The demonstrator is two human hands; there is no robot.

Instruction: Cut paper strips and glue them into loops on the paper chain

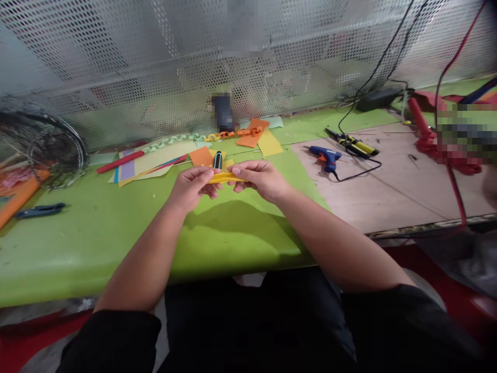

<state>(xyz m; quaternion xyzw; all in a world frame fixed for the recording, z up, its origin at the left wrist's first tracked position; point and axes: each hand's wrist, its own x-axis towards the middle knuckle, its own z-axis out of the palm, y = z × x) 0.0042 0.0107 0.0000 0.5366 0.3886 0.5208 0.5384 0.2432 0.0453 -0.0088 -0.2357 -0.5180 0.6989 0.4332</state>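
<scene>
Clearly, we are pinching one yellow paper strip (pixel 223 178) between our two hands, just above the green tabletop (pixel 116 243). Our left hand (pixel 189 189) grips one end, the thumb closed over it; our right hand (pixel 262 180) grips the other end the same way, leaving a short span showing between the fingers. Just behind the strip stands one black and teal tool (pixel 218 159), partly hidden. Farther back runs one paper chain (pixel 229 135) with pale green, yellow and orange links, too small for us to count. Two orange sheets (pixel 202 156) lie near it, and one larger yellow sheet (pixel 271 142). To the left we see one fanned stack of coloured paper (pixel 149 167), one red roll (pixel 120 162), one blue-handled tool (pixel 40 211) and looped wire (pixel 58 140); we cannot tell whether that wire forms a container. To the right, one blue glue gun (pixel 326 157) rests on a wooden board (pixel 373 191), beside yellow-and-black-handled pliers (pixel 353 145).
</scene>
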